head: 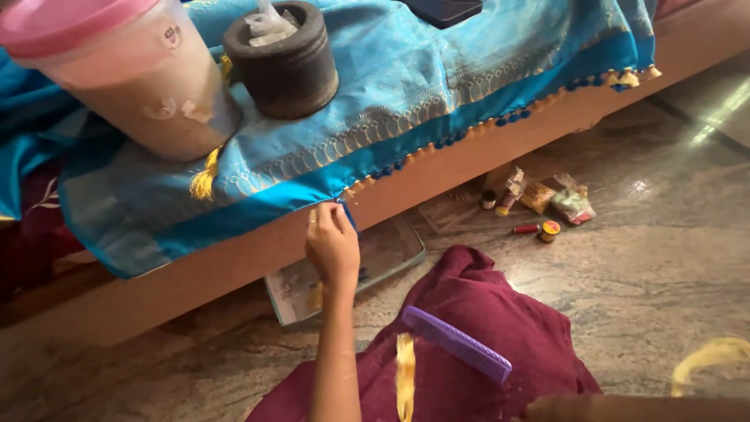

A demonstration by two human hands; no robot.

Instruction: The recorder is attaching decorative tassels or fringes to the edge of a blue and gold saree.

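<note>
A glossy blue silk cloth [437, 86] with a woven gold band and a fringe of small gold and blue tassels [500, 121] drapes over the edge of a low wooden bed [469, 168]. The left hand [332, 244] is raised to the hem, fingertips pinched narrow on the cloth's edge right where the tassel row ends; the cloth spreads away above and to both sides of it. Up and left of the hand, weighing the cloth down, stand a cloudy plastic jar [148, 86] with a pink lid and a dark, rough, round stone mortar [285, 62]. Below the hand, on a maroon fabric [484, 344] over the lap, lie a flat purple plastic comb [457, 344] and a limp strand of yellow thread [405, 375]. Beyond, on the polished stone floor [664, 266], sit small thread spools [543, 229] and packets. The right hand is barely seen at the bottom edge; whether it is open or closed cannot be told
</note>
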